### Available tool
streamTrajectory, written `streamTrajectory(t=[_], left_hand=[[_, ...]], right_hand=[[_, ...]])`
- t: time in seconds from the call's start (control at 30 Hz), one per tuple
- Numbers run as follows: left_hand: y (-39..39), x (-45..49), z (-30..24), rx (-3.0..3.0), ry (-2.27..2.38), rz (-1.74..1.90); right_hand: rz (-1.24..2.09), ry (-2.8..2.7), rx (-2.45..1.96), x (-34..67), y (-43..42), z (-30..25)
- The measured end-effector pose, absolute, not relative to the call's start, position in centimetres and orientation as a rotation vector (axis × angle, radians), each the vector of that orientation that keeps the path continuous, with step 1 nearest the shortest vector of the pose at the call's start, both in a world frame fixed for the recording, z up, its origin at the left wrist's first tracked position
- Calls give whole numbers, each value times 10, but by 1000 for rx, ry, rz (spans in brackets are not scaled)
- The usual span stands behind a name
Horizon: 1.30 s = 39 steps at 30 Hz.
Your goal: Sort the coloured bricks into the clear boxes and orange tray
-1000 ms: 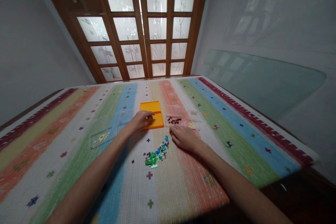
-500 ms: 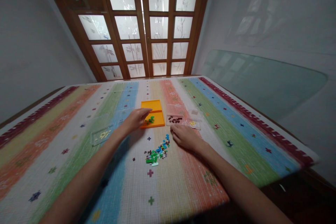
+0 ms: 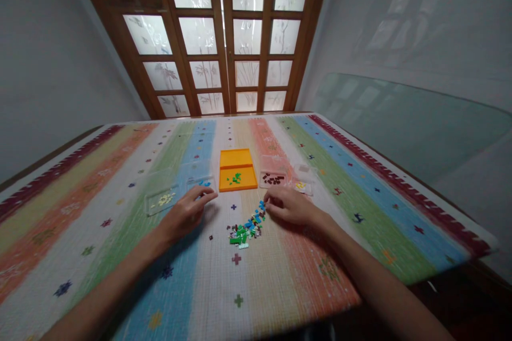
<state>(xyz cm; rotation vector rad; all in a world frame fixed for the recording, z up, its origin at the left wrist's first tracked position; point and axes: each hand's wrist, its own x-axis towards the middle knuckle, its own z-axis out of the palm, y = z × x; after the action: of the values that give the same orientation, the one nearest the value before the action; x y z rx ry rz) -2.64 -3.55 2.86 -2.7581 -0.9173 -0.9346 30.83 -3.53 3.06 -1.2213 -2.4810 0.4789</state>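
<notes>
Fingers [image 3: 272, 203] of right hand [image 3: 292, 208] touch brick pile [image 3: 245, 229], grip unclear; left hand [image 3: 186, 214] lies open.

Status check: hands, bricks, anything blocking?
Left hand palm down on cloth, open, beside clear tray. Right hand fingertips at blue end of brick pile; grip unclear. Nothing between pile and orange tray.

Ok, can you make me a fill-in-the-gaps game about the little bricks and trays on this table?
1. The tray holding the green pieces is coloured ___.
2. The pile of mixed bricks lies on the striped cloth ___ the left hand and the right hand.
3. The clear tray by the left hand's fingertips holds ___ pieces.
Missing words: orange; between; blue.
</notes>
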Motion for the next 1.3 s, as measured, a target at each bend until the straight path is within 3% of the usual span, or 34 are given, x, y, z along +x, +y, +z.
streamTrajectory(t=[0.2,1.3], left_hand=[[-37,-35,13,-2832,-917,-944],[-45,-37,-2,-2737,-1095,-1053]], right_hand=[[698,-2570,-1072,304,-41,38],[730,-2609,-1094,308,-43,37]])
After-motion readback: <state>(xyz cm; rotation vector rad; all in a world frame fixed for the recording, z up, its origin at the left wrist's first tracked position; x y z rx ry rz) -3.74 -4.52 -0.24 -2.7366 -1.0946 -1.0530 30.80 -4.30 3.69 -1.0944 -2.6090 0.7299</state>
